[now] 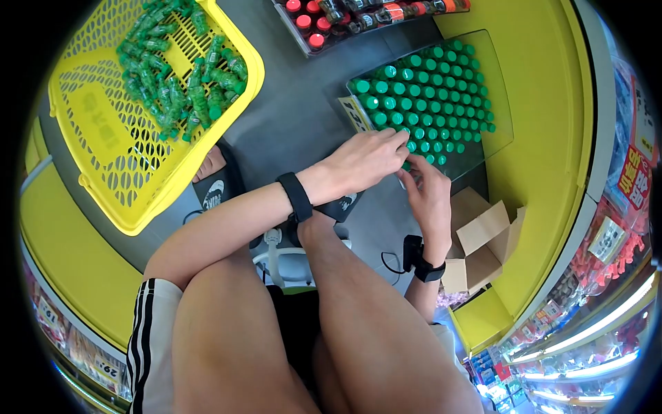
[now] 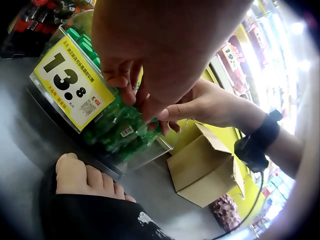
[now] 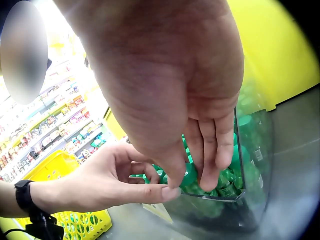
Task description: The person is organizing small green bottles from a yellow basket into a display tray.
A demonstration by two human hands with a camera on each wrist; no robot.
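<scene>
Rows of green-capped bottles (image 1: 429, 92) stand packed in a clear box (image 1: 498, 103), a yellow price card (image 2: 72, 82) on its front. At the box's near corner both hands meet. The left hand (image 1: 369, 157) reaches over the front edge, its fingers bent among the caps (image 3: 150, 175); whether they hold a bottle is hidden. Opposite it, the right hand (image 1: 431, 196) has its thumb and fingers around a green cap (image 3: 190, 176) just inside the corner. In the left wrist view the right hand (image 2: 207, 105) lies beside the left hand (image 2: 155, 55), fingertips close together.
A yellow basket (image 1: 103, 159) holding small green bottles stands at the left. Beyond the box is a tray of red-capped bottles (image 1: 317, 41). An open cardboard box (image 1: 483, 231) sits near the right forearm, beside a yellow shelf base (image 1: 552, 138). The person's feet (image 2: 85, 175) are close below.
</scene>
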